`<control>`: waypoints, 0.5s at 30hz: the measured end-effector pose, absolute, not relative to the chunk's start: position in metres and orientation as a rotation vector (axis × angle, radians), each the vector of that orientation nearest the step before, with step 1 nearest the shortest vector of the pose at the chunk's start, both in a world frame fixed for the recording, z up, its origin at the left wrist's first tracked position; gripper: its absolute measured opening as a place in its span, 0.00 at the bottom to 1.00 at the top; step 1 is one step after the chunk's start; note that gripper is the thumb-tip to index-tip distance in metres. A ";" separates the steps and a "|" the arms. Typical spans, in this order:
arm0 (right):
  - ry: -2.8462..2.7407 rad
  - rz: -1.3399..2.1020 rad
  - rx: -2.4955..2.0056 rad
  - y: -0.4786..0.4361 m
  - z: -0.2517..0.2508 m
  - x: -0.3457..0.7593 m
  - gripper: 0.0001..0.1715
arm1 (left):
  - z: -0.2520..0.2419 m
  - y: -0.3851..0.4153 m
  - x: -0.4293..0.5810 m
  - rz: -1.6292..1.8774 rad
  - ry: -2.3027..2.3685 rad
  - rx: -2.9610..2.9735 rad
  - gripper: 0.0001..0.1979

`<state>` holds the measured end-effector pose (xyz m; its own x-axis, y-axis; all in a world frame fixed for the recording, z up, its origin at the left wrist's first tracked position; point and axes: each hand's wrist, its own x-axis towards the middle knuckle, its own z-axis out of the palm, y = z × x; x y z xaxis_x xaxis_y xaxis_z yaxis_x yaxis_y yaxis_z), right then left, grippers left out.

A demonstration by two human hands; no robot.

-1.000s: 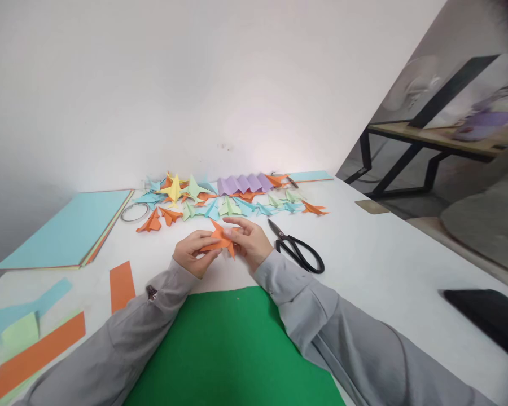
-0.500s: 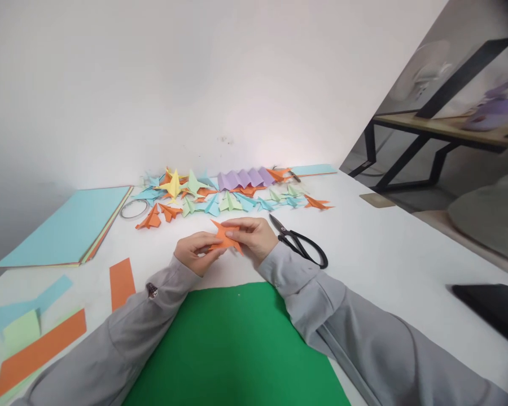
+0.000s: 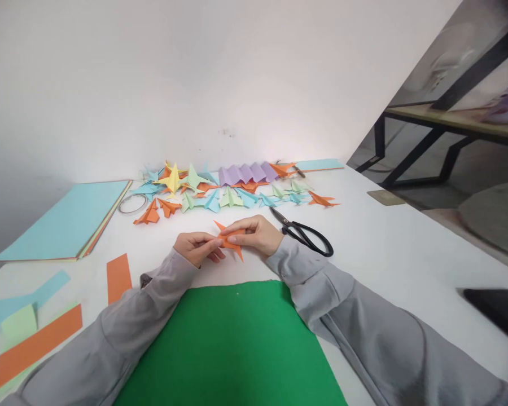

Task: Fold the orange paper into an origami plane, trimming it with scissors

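Scissors point(image 3: 287, 223) near the right hand point(image 3: 259, 233)

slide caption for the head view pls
Left hand and right hand hold an orange folded paper near black-handled scissors and a green sheet.

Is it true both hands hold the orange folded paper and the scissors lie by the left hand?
No, the head view shows the scissors by the right hand. The left hand and right hand both hold the orange folded paper.
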<state>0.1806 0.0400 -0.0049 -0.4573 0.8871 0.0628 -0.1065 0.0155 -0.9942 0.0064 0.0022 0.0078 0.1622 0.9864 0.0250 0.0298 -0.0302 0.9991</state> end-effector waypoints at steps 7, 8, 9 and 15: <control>-1.451 1.424 -0.943 0.036 -0.010 0.172 0.11 | 0.010 0.006 0.006 1.102 1.198 1.253 0.14; -1.439 1.406 -0.958 0.036 -0.011 0.170 0.10 | 0.011 0.006 0.006 1.101 1.208 1.247 0.14; -1.426 1.398 -0.969 0.035 -0.010 0.169 0.10 | 0.012 0.006 0.006 1.102 1.217 1.238 0.14; -1.348 1.445 -0.986 0.032 -0.005 0.167 0.14 | 0.015 0.003 0.008 1.108 1.254 1.210 0.13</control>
<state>0.1668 0.0317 -0.0046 -0.2773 0.9605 0.0245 -0.0910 -0.0009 -0.9959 0.0076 0.0034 0.0152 0.0317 0.9969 -0.0715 0.0522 0.0698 0.9962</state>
